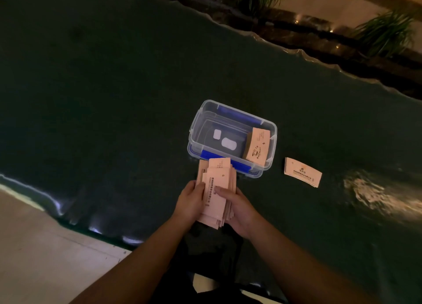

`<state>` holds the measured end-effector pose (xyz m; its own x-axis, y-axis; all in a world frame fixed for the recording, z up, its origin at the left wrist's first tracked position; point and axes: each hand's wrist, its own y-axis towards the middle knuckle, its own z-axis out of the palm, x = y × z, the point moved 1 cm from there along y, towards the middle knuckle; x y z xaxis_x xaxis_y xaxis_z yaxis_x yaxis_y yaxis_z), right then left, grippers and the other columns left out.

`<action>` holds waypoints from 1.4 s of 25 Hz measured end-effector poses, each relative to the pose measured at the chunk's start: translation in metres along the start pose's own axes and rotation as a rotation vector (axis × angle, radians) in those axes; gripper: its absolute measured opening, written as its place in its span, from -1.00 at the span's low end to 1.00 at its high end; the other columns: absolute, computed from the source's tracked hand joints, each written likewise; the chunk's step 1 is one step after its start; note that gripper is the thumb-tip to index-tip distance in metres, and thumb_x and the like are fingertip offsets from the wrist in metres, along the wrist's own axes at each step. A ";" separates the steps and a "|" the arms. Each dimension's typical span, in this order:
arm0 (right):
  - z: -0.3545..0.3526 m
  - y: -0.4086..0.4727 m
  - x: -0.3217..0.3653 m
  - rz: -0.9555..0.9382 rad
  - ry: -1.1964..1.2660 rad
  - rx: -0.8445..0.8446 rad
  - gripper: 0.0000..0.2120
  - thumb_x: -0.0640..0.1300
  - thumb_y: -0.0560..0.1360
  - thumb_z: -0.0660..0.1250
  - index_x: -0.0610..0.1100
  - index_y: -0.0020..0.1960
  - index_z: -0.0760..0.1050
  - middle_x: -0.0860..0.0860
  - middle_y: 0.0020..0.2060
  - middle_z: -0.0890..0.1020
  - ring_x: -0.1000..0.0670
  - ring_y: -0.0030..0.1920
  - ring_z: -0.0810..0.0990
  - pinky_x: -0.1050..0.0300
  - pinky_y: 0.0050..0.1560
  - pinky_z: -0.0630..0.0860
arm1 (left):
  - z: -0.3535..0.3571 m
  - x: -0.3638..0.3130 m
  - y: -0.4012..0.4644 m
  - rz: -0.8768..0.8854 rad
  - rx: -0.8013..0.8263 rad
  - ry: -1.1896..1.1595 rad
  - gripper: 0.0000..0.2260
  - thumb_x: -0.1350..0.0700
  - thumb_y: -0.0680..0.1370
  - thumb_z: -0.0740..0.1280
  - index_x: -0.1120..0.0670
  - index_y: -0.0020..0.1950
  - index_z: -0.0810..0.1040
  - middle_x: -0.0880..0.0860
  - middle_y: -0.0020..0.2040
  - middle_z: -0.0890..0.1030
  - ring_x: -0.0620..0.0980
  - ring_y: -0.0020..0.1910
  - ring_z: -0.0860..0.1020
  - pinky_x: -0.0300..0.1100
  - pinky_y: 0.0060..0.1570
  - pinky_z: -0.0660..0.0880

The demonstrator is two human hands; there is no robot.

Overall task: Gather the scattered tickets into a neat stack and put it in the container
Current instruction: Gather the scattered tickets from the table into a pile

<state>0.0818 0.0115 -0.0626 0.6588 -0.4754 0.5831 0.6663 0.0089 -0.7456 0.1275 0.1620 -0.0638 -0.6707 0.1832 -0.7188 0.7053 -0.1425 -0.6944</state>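
A loose, uneven stack of pale pink tickets (217, 185) is held between both my hands just in front of the container. My left hand (190, 203) grips its left edge, my right hand (237, 209) its right edge, thumb on top. The clear plastic container (198, 125) with blue clips sits open on the dark table; a small stack of tickets (257, 147) leans against its right inner wall. Another small pile of tickets (302, 172) lies flat on the table to the container's right.
The dark table (114, 98) has wavy glossy edges; a bright reflection (376, 196) shines at the right. Beyond the far edge stand potted plants (386, 32). Pale floor (45, 246) lies at the lower left. Two white labels (225, 140) mark the container's bottom.
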 end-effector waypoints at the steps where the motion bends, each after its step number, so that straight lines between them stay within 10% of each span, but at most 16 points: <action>1: 0.002 0.000 0.000 -0.017 0.010 -0.005 -0.47 -0.13 0.49 0.53 0.13 0.41 0.52 -0.07 0.22 0.75 -0.17 0.22 0.73 -0.33 0.22 0.63 | -0.001 -0.002 -0.001 0.031 -0.017 0.009 -0.79 -0.05 0.70 0.20 -0.01 0.20 0.57 0.03 0.01 0.72 -0.02 -0.04 0.72 -0.03 -0.04 0.67; 16: 0.011 -0.003 0.009 0.040 0.115 -0.028 -0.46 -0.09 0.37 0.57 0.07 0.34 0.62 -0.14 0.18 0.76 -0.25 0.23 0.70 -0.34 0.16 0.65 | -0.012 -0.005 0.005 -0.060 0.074 -0.280 -0.78 0.07 0.71 0.22 0.06 0.23 0.63 0.06 0.01 0.79 0.04 -0.02 0.76 -0.08 -0.13 0.68; 21: 0.005 -0.004 0.009 0.030 0.185 -0.125 -0.38 -0.16 0.35 0.56 0.03 0.40 0.56 -0.19 0.23 0.72 -0.28 0.28 0.64 -0.38 0.18 0.60 | -0.026 -0.008 0.010 0.008 0.017 -0.178 -0.80 0.04 0.69 0.23 -0.01 0.16 0.64 0.08 0.09 0.75 0.07 0.08 0.71 0.11 0.17 0.60; 35: 0.019 -0.019 0.016 -0.035 0.063 -0.123 -0.67 0.04 0.69 0.20 0.13 0.42 0.54 -0.05 0.27 0.72 -0.17 0.30 0.65 -0.33 0.38 0.50 | 0.013 -0.017 -0.016 0.177 0.205 0.203 -0.62 -0.05 0.74 0.09 -0.17 0.58 0.25 -0.14 0.30 0.56 -0.25 0.10 0.57 -0.32 -0.10 0.46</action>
<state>0.0862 0.0207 -0.0334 0.6100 -0.5279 0.5909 0.6381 -0.1149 -0.7614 0.1245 0.1483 -0.0415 -0.4685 0.3249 -0.8216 0.7319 -0.3782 -0.5668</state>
